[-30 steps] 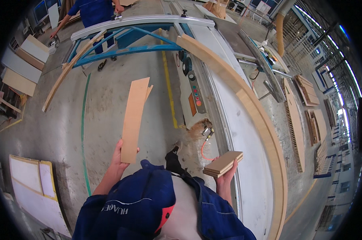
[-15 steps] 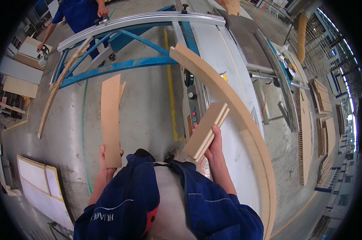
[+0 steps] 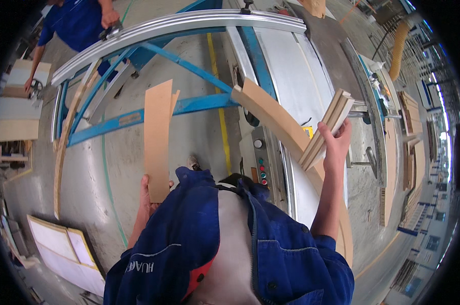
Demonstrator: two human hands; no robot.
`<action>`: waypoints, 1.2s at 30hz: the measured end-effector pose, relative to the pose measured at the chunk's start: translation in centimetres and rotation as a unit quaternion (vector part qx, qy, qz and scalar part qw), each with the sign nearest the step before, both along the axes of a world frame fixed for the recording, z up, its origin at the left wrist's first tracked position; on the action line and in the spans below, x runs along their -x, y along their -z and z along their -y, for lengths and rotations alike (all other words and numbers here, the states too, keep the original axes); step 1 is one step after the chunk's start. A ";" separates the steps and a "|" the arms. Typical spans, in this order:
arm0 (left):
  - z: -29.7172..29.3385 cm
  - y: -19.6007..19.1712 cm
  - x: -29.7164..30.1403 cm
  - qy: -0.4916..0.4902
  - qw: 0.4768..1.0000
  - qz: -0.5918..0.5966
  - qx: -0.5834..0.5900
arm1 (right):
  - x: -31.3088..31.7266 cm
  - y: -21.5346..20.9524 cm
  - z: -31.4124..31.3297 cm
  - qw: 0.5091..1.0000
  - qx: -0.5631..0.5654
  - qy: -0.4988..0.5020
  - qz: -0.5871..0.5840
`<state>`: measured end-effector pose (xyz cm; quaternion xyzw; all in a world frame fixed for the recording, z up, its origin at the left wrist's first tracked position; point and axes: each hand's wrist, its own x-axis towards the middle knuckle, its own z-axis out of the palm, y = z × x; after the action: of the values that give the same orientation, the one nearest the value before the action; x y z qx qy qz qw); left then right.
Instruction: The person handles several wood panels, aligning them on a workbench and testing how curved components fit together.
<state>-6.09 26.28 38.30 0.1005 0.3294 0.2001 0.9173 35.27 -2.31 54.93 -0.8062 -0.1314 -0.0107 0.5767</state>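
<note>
Fingers of my left hand (image 3: 147,195) are wrapped round the lower end of a flat brown fibreboard strip (image 3: 157,137), which stands out away from me. Behind its upper right edge shows a second thin piece. My right hand (image 3: 336,140) is closed on a short stack of fibreboard strips (image 3: 327,129), its layered edges turned up and tilted. That stack is over the long fibreboard strips (image 3: 278,119) lying along the pale machine table (image 3: 293,66); whether it touches them I cannot tell.
A blue frame (image 3: 199,104) with a silver rail (image 3: 179,26) spans the far side. Next to the table is a control panel (image 3: 262,168) with coloured buttons. Another person (image 3: 77,25) in blue stands far left, by the rail. White panels (image 3: 62,249) lean at the lower left.
My right hand has swung right and away with the short stack, turning it so its layered edges face up. My left hand still holds its strip, now shifted slightly right in view.
</note>
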 end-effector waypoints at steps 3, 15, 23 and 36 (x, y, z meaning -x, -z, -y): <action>-4.8 -0.1 -3.5 0.065 0.997 -0.011 -0.028 | -3.9 -0.1 -2.0 0.990 0.119 0.031 0.075; -8.6 -3.7 -14.7 0.044 0.996 -0.005 -0.075 | -19.4 12.1 -5.5 0.865 0.495 -0.078 0.020; -10.8 -4.8 -17.2 0.068 0.987 -0.025 -0.146 | -23.7 16.3 -2.6 0.849 0.516 -0.113 -0.020; -17.7 -3.0 -25.1 0.158 0.974 -0.069 -0.147 | -21.2 14.0 -5.2 0.930 0.364 -0.054 0.015</action>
<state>19.03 44.01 41.26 0.2986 0.3390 0.0917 0.8874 56.46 2.93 40.92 -0.9522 -0.1787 0.0568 0.2412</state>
